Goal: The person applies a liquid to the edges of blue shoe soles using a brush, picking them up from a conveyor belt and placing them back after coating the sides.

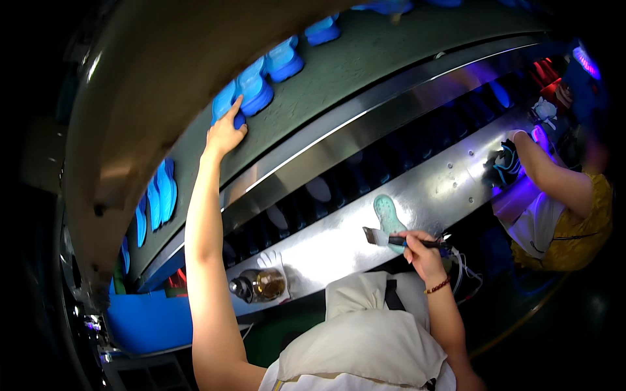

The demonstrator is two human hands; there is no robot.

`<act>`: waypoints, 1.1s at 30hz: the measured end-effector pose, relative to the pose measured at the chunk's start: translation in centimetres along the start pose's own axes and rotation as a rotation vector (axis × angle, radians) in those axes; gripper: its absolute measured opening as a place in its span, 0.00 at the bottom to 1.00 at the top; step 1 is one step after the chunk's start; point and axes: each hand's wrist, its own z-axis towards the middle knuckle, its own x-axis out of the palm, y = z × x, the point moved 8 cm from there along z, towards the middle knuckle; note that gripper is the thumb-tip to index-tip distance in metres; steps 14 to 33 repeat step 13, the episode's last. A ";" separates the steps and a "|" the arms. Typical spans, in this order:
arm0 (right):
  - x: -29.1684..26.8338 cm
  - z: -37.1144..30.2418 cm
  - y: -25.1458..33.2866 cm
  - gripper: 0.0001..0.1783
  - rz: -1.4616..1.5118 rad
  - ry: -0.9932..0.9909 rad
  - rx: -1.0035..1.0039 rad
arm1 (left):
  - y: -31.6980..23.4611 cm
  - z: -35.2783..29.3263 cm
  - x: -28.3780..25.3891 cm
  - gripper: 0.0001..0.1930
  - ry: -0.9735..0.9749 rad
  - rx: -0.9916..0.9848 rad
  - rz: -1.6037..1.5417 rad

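My left arm stretches far forward over the dark green conveyor belt [313, 91]. The index finger of my left hand [225, 135] points out and meets the edge of a blue shoe sole [254, 88]; its other fingers are partly curled, and nothing shows in its grasp. My right hand [425, 259] is closed round the dark handle of a flat brush [378, 237]. The brush's bristles point left, over or beside a mint-green shoe sole [386, 212] on the shiny metal bench [326, 241]. Whether they touch the sole, I cannot tell.
More blue soles [163, 189] lie along the belt beneath a curved metal hood [130, 117]. A bottle with amber contents [266, 285] lies or stands beside a white glove [268, 260]. At right, a co-worker's arm [554, 176] handles a dark shoe with blue laces [507, 163].
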 end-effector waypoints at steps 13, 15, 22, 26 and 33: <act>-5.3 -2.4 0.0 0.10 0.082 -0.116 -0.007 | -5.3 7.6 1.8 0.25 -0.069 0.193 -0.110; -5.3 -2.4 0.0 0.10 0.082 -0.116 -0.007 | -5.3 7.6 1.8 0.25 -0.069 0.193 -0.110; -5.3 -2.4 0.0 0.10 0.082 -0.116 -0.007 | -5.3 7.6 1.8 0.25 -0.069 0.193 -0.110; -5.3 -2.4 0.0 0.10 0.082 -0.116 -0.007 | -5.3 7.6 1.8 0.25 -0.069 0.193 -0.110; -5.3 -2.4 0.0 0.10 0.082 -0.116 -0.007 | -5.3 7.6 1.8 0.25 -0.069 0.193 -0.110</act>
